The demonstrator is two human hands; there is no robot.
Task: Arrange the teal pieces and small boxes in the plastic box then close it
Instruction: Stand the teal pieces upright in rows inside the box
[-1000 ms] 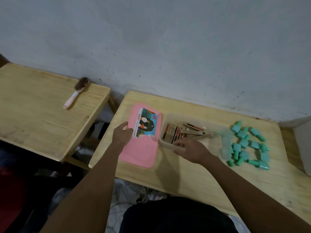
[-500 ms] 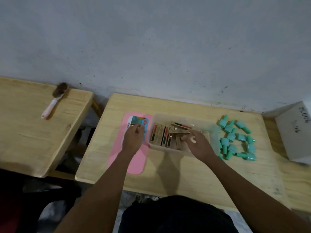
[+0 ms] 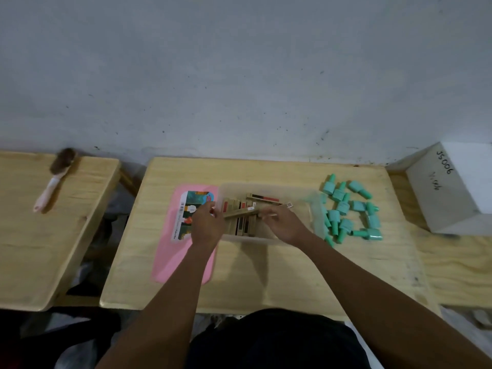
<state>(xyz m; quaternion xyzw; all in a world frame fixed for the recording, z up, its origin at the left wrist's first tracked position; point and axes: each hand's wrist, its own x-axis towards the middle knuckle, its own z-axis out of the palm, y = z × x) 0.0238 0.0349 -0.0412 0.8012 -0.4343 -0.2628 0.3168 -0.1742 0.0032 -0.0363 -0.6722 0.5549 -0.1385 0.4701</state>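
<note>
A clear plastic box (image 3: 298, 193) stands open mid-table with several slim gold and red small boxes (image 3: 241, 225) lying inside. My left hand (image 3: 206, 226) and my right hand (image 3: 285, 223) both reach over the box. Between them they hold one long gold small box (image 3: 241, 213) lying crosswise above the others. The pink lid (image 3: 170, 259) with a picture label lies flat just left of the box, partly under my left forearm. Several teal pieces (image 3: 348, 209) lie in a loose cluster on the table right of the box.
A white carton (image 3: 452, 193) with handwriting sits at the right, on a neighbouring surface. A second wooden table at the left carries a small brush (image 3: 54, 177) with a pale handle. A grey wall runs behind both tables. Dark clothing fills the bottom edge.
My left hand left the pink lid and moved right to the box. Both hands now grip one gold small box over the others. The camera tilted to look more squarely down.
</note>
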